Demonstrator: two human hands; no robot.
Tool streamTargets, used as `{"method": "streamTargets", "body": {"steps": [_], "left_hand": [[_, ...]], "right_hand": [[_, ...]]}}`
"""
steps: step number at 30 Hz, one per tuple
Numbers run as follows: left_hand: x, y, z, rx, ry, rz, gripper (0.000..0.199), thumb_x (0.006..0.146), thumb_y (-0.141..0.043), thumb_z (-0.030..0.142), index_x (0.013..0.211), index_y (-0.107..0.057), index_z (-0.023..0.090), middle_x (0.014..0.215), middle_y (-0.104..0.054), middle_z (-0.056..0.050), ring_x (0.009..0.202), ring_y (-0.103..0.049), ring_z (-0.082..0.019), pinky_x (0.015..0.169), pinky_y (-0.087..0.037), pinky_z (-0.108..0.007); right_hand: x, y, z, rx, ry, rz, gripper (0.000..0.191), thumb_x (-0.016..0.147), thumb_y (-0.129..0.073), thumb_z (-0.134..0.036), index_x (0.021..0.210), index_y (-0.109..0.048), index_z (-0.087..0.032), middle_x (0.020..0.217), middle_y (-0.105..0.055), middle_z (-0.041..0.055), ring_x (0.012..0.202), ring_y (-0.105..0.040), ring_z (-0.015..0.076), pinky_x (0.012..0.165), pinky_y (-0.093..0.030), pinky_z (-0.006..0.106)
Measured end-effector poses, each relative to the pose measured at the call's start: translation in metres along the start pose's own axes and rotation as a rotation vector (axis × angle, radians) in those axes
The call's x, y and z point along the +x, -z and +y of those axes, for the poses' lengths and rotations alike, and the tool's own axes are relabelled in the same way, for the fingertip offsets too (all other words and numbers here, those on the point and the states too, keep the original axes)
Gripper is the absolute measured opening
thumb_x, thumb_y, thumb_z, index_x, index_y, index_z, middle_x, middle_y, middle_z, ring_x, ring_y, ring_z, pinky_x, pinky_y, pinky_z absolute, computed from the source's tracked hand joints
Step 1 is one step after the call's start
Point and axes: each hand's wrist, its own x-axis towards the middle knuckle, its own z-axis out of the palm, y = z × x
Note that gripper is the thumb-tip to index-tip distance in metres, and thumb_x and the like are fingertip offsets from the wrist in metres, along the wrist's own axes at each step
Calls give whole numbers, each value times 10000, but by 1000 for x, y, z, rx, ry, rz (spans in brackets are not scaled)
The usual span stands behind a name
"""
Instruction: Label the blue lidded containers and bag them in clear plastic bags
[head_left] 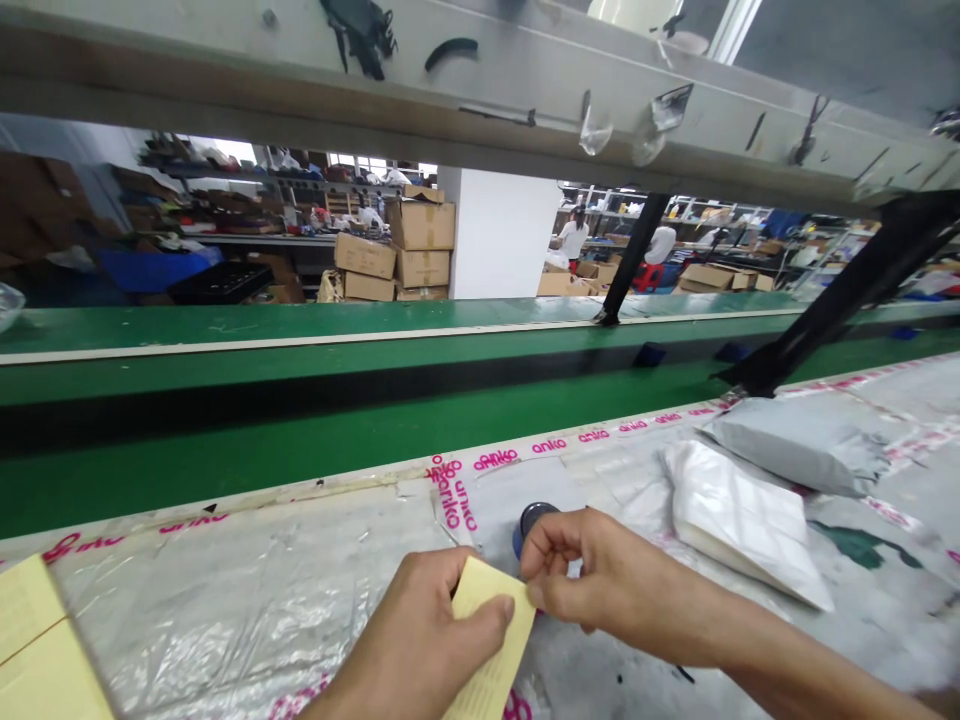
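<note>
My left hand point(442, 630) is closed around a yellow printed paper slip point(495, 660), thumb lying across its face. I cannot tell whether it is one sheet or a thin stack. My right hand point(592, 575) is curled, with thumb and forefinger pinched at the slip's upper right corner. Just behind the right fingers stands a small dark round object with a blue side point(534, 520), partly hidden by the hand. At the lower left edge lies a larger yellow paper stack point(45, 645) with a thin brown line across it.
Clear plastic and pink-lettered tape cover the worktable point(225, 590). White plastic bags point(742, 520) and a grey mailing bag point(802, 440) lie to the right. Beyond runs a green conveyor belt point(375, 405) with small dark blocks. Black posts point(637, 255) hold an overhead beam point(480, 90).
</note>
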Motion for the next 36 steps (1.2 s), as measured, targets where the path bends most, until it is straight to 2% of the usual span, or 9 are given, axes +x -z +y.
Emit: {"method": "streamTargets", "body": {"steps": [8,13,20,23,28,32,34,36], "left_hand": [[1,-2,1,82,-4,23,152,744,-576,315,715,-601,168,650,-535,25,618,-505,-144,530,-361,-247],[1,-4,-3,42,-27,-6,153,756,-577,318,730,-604,170,665,-541,23,635,-520,-148,542,-383,-242],[2,-5,-7,23,-56,8,308,841,-549,452,695,-541,181,651,-479,37,630,-465,-137,551,-343,-240],[3,-6,-9,-21,-41,13,325,865,-520,458,686,-516,186,642,-462,43,622,-461,-135,562,-346,-241],[5,-5,-11,-15,-69,39,342,864,-527,464,666,-509,185,659,-475,33,664,-467,-146,595,-352,-249],[2,-6,-9,-110,-31,-26,369,868,-519,534,726,-525,194,655,-498,32,623,-501,-150,573,-374,-246],[-1,-6,-7,-132,-38,-38,383,866,-520,557,736,-530,197,645,-491,36,608,-502,-148,560,-380,-241],[-3,-7,-5,-77,-81,-4,385,863,-531,543,706,-535,191,641,-484,34,622,-495,-146,564,-377,-236]], "right_hand": [[1,-2,2,-21,47,7,121,730,-570,-85,760,-661,-158,687,-605,-29,630,-485,102,545,-358,193],[0,-4,5,-36,64,20,144,723,-556,-67,750,-655,-169,689,-612,-30,645,-487,106,588,-367,203],[-6,-10,-4,-133,43,98,113,744,-577,-101,727,-660,-175,654,-585,-47,597,-461,94,520,-337,187],[-9,-16,-7,-235,87,178,136,750,-582,-89,713,-673,-183,672,-612,-41,600,-491,101,541,-364,197],[-14,-23,-7,-343,229,239,165,760,-596,-65,705,-684,-193,741,-664,-19,671,-569,130,610,-421,225],[-15,-17,-5,-272,157,252,157,782,-574,-79,741,-670,-196,753,-664,-21,691,-570,133,607,-418,221],[-15,-13,-2,-196,97,202,129,795,-582,-102,788,-672,-194,765,-659,-22,719,-566,136,612,-416,215],[-14,-10,0,-110,57,124,113,798,-588,-111,811,-673,-185,761,-649,-22,719,-554,131,603,-405,207]]}}
